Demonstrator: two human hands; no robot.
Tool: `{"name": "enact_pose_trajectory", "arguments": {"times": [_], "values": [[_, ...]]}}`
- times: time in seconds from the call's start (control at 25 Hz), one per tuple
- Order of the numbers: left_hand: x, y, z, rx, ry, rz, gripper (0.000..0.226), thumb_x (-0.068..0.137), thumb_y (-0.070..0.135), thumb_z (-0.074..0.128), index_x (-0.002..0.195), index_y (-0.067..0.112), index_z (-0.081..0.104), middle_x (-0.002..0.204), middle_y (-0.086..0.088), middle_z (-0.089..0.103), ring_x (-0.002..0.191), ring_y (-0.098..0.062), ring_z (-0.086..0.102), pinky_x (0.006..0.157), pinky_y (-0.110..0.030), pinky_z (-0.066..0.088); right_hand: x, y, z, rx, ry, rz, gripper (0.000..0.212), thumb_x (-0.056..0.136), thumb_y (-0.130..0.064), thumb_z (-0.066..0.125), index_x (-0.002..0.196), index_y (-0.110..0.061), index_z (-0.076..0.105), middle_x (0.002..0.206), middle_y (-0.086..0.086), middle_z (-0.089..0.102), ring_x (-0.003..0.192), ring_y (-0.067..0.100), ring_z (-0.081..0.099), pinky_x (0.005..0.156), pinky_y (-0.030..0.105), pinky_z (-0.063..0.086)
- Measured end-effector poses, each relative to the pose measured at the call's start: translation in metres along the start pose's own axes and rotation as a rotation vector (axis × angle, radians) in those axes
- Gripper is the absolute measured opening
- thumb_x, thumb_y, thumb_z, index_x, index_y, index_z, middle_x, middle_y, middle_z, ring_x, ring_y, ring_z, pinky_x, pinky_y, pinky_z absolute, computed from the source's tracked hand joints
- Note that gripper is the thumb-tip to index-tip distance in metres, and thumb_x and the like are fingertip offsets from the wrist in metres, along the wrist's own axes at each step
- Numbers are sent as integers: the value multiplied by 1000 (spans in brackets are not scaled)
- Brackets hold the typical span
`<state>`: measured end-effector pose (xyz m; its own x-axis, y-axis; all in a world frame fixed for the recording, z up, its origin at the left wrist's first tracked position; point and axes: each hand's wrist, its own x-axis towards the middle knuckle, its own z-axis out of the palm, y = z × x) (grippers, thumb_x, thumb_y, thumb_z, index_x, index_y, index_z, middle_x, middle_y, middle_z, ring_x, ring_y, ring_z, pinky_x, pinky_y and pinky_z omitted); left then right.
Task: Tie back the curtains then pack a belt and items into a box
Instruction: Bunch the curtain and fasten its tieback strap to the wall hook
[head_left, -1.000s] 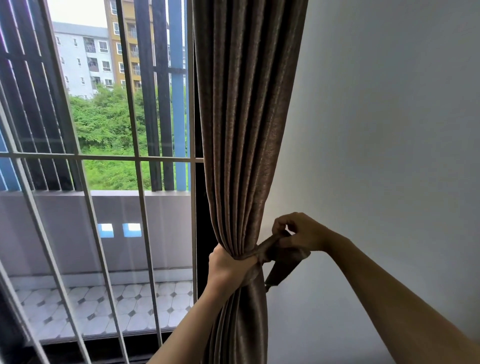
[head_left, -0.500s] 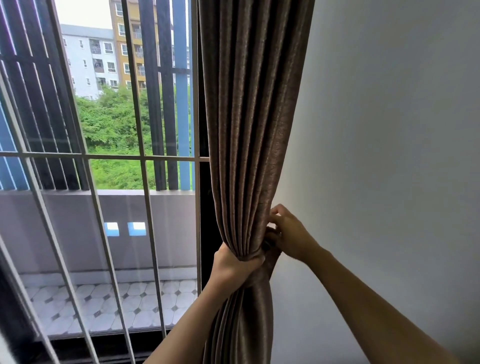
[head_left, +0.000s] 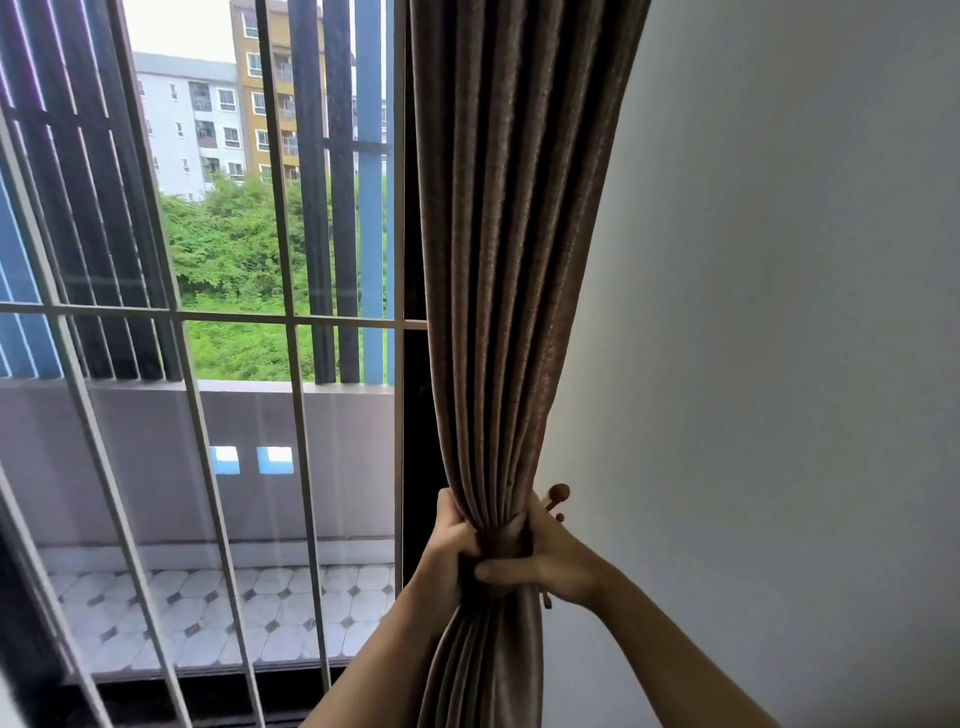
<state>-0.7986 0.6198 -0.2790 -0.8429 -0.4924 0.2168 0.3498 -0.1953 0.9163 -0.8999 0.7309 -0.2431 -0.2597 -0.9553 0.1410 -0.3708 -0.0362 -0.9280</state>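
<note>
A brown curtain (head_left: 509, 260) hangs from 12 o'clock down to 6 o'clock through the middle of the view. It is gathered into a tight waist low in the frame, at about 6 o'clock.

Two bare hands meet at that waist. The left hand (head_left: 451, 545) comes up from 7 o'clock, its fingers curled round the bunched cloth from the left side. The right hand (head_left: 553, 564) comes in from 5 o'clock and wraps the same bunch from the right, one finger lying across the front. Both are clamped on the curtain, almost touching each other.

Between them runs a darker strip (head_left: 500, 545), which may be a tie band; it cannot be told for sure. Just beside the right hand, at its 12 o'clock, a wooden knob (head_left: 558, 492) sticks out from the wall (head_left: 779, 312).

Judging from this, the task is in its first part. The curtain is pulled aside and bunched, but no finished tie or loop over the knob shows. Fastening looks unfinished, and all the packing is left. No belt, box or other items are in view.

Counted: one curtain, two hands, one large knob with a smaller one under it. At 9 o'clock is one grille (head_left: 208, 316), with two buildings beyond.
</note>
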Motion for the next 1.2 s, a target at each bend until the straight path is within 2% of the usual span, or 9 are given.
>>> {"name": "enact_pose_trajectory", "arguments": {"times": [0.16,0.32,0.48,0.6,0.68,0.8,0.88,1.04,1.2], "values": [[-1,8,5,-68,78,-75,30,89,9,43,116,15,51,111,-16,61,101,-25,64,75,-29,55,5,6,20,-47,253,-83,73,64,-19,83,125,-26,44,118,-5,61,110,2,59,92,18,49],[10,19,-3,211,54,-108,45,92,-5,41,124,26,44,114,-3,59,104,-13,61,78,-20,53,9,11,26,-107,402,-103,71,56,-20,88,117,-27,52,108,-10,66,101,0,63,88,19,53],[19,30,-18,466,-38,-168,40,84,-12,43,108,18,55,92,-1,64,80,-3,66,70,-19,54,9,12,22,-135,374,-91,67,58,-23,88,117,-19,57,104,-7,69,96,3,66,81,18,55],[26,42,-20,613,-81,-180,16,77,10,56,87,23,59,75,1,65,74,-12,63,71,-30,52,5,13,16,-131,325,-65,65,61,-18,86,118,-15,56,104,-7,67,95,1,64,77,13,52],[32,51,-24,657,-102,-181,17,87,12,57,73,19,62,59,9,65,61,-3,60,65,-22,48,3,13,12,-143,300,-44,67,60,-22,86,119,-17,54,105,-9,65,96,-2,62,78,13,52],[39,67,-33,785,-214,-98,10,83,20,65,80,10,66,73,-5,68,71,-13,63,71,-28,52,2,15,13,-161,330,-62,78,56,-29,86,122,-23,46,113,-9,58,101,-1,58,84,16,52],[44,78,-40,931,-236,-19,42,67,40,70,89,4,65,86,-21,66,81,-31,63,79,-42,53,4,17,14,-161,361,-78,85,53,-34,86,124,-24,41,117,-9,53,105,2,56,85,17,52],[45,81,-41,1282,-209,346,31,74,39,58,90,14,66,83,-7,62,73,-25,60,68,-38,52,7,18,15,-146,333,-44,70,57,-27,86,118,-24,51,108,-9,63,100,9,62,79,16,53],[37,68,-43,1521,-86,510,31,74,51,41,94,30,49,77,-10,69,63,-30,62,53,-31,44,9,17,12,-159,326,-33,73,58,-30,84,121,-24,49,107,-12,63,97,7,62,76,11,52]]}}
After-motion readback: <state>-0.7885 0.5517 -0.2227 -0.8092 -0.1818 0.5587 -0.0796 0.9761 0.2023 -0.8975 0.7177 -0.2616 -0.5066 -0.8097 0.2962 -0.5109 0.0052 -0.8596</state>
